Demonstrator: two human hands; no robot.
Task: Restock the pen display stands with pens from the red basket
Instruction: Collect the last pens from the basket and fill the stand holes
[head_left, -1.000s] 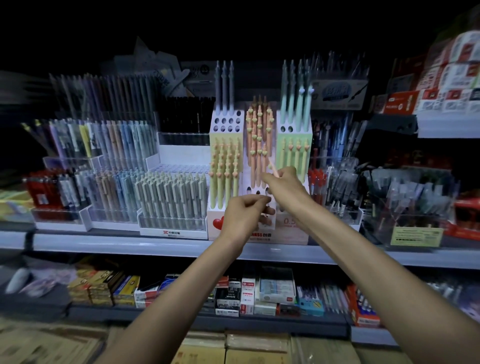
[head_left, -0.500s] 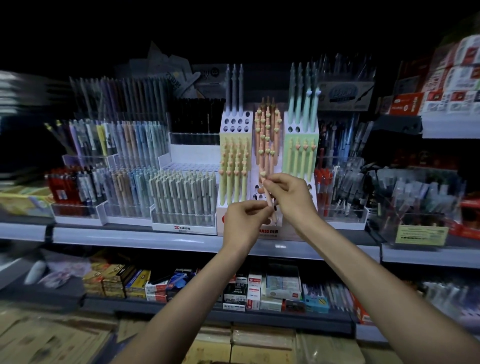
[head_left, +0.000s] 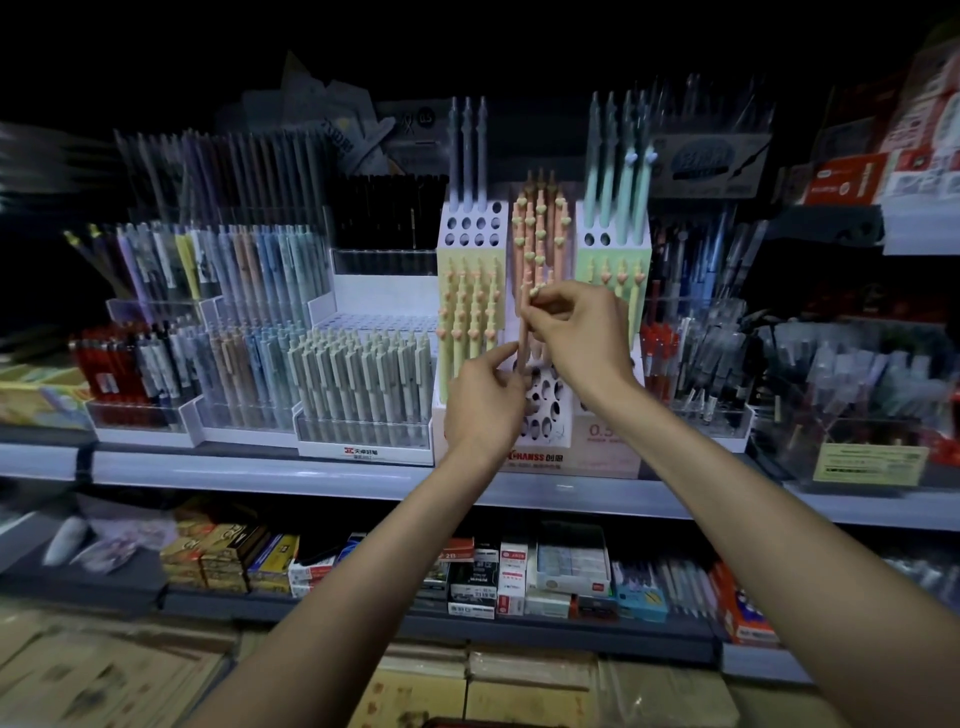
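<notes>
The peach pen (head_left: 523, 332) stands nearly upright in front of the middle column of the display stand (head_left: 602, 441), its lower end just above the empty holes (head_left: 545, 410) of the near tier.

Right hand (head_left: 576, 332): grip pinches the upper end of the pen, just below the heart-shaped clip, between thumb and fingertips.

Left hand (head_left: 483, 400): grip curled, with thumb and forefinger pinching the lower end of the barrel to steer the tip.

The stand sits on the shelf (head_left: 260, 470), with a yellow-green column of pens to the left and a green one to the right. The red basket is not in view.

Handling, as a judgement:
- The pen looks light, thin and rigid, so a two-finger pinch is sufficient.
- The barrel looks smooth and matte. Hold it at the upper third, below the clip, so that the lower part can enter a hole freely.
- The small clip ornament is probably the weakest part. Do not push down on it.
- The neighbouring pens stand close together, so lower the pen straight to avoid knocking them.
</notes>
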